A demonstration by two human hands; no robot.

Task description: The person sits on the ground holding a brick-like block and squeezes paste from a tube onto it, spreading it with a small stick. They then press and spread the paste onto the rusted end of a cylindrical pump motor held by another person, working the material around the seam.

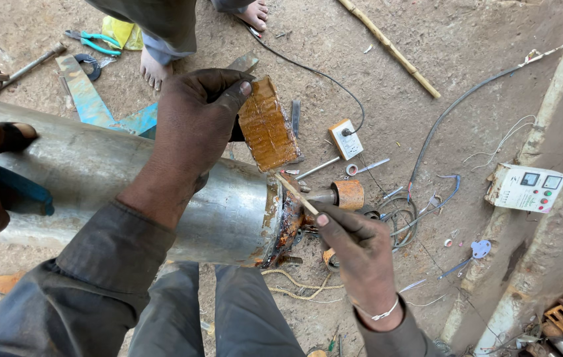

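**Thin stick held at the rusty end of a steel cylinder**

While the left hand (195, 122) grips a rusty flat block (267, 125) above the steel cylinder (129, 192), whose long axis runs nine to three o'clock, the right hand (361, 254) pinches a thin stick (294, 193) pointing to eleven o'clock, tip by the cylinder's rusty end. A white control box (526, 188) with coloured buttons lies on the floor at three o'clock.

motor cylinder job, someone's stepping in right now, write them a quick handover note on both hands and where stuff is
Left hand: rests on top of the metal cylinder and grips a flat rusty orange block.
Right hand: pinches a thin stick, tip near the cylinder's rusted end.
Nearby: the rusty shaft coupling sticks out of that end; the white switch box and pliers lie on the ground.
Done: cannot tell.
Left: work at the rusted end appears unfinished.
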